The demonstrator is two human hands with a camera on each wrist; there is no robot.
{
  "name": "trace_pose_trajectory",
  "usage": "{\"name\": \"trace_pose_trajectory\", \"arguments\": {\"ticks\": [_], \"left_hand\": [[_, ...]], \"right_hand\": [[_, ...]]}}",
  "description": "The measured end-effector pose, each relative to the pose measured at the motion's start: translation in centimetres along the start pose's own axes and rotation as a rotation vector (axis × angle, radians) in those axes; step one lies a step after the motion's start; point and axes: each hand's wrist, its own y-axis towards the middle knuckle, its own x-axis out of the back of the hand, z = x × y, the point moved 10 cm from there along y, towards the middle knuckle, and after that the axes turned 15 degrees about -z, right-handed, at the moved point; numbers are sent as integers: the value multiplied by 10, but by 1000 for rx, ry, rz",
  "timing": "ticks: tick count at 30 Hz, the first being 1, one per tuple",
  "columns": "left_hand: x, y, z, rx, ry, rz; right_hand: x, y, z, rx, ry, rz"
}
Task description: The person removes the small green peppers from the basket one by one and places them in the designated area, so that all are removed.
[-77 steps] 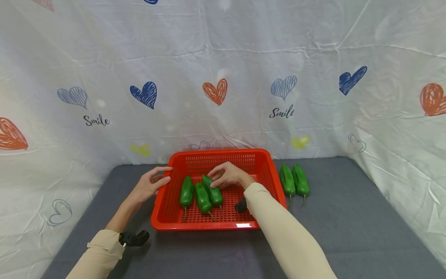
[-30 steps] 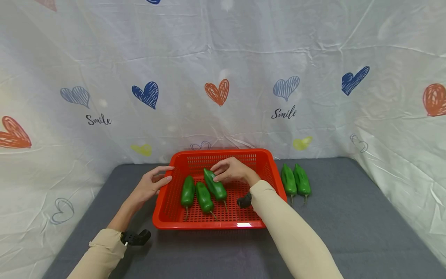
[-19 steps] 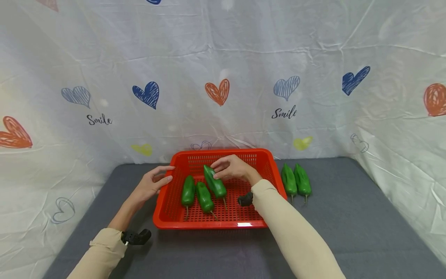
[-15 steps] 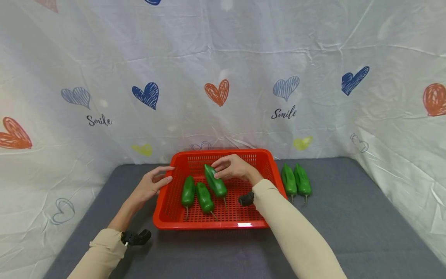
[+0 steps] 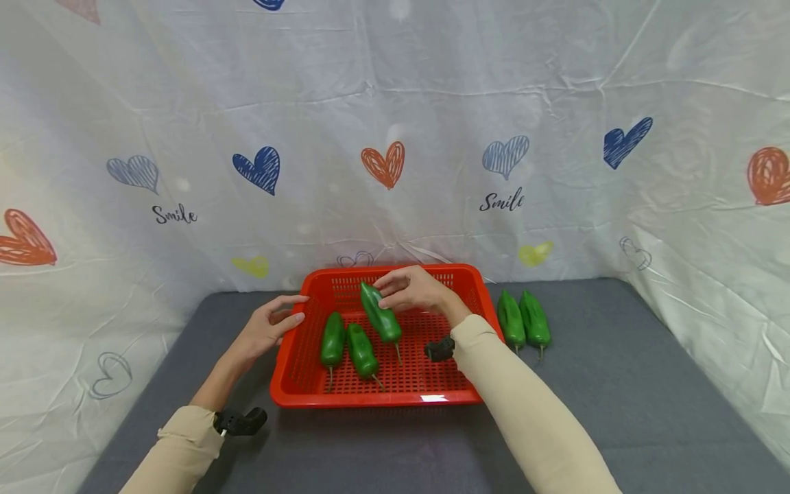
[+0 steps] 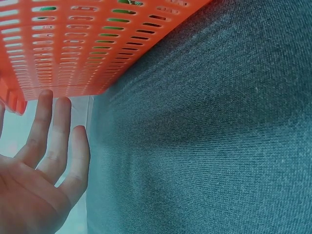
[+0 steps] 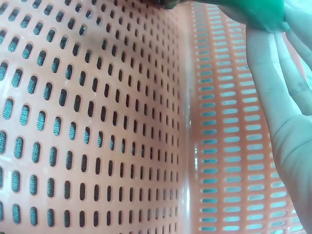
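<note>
My right hand [image 5: 416,288] pinches a green pepper [image 5: 380,317] between thumb and fingers, raised over the floor of a red plastic basket [image 5: 382,398]. The pepper slants, stem toward me. In the right wrist view, part of this green pepper [image 7: 265,13] shows at the fingertips. Two more peppers, a left one [image 5: 332,339] and a middle one [image 5: 361,351], lie side by side in the basket. My left hand [image 5: 264,328] rests at the basket's left rim. From the left wrist, the left hand's [image 6: 44,170] fingers extend loosely beside the perforated outer wall; its thumb is mostly hidden.
Two green peppers [image 5: 510,321] lie together on the grey cloth [image 5: 623,384] just right of the basket. A white curtain [image 5: 432,226] with printed hearts hangs behind the table. A black wrist camera [image 5: 239,421] sits on the left forearm.
My right hand has lifted the third pepper off the basket floor, moving it up and slightly away from the other two. The left hand stays at the rim.
</note>
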Motion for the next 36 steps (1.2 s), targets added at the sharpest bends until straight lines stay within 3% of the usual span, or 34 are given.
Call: {"name": "trace_pose_trajectory", "arguments": {"ticks": [36], "left_hand": [[0, 3, 3, -20, -7, -3]], "right_hand": [[29, -14, 56, 98, 37, -71]]}}
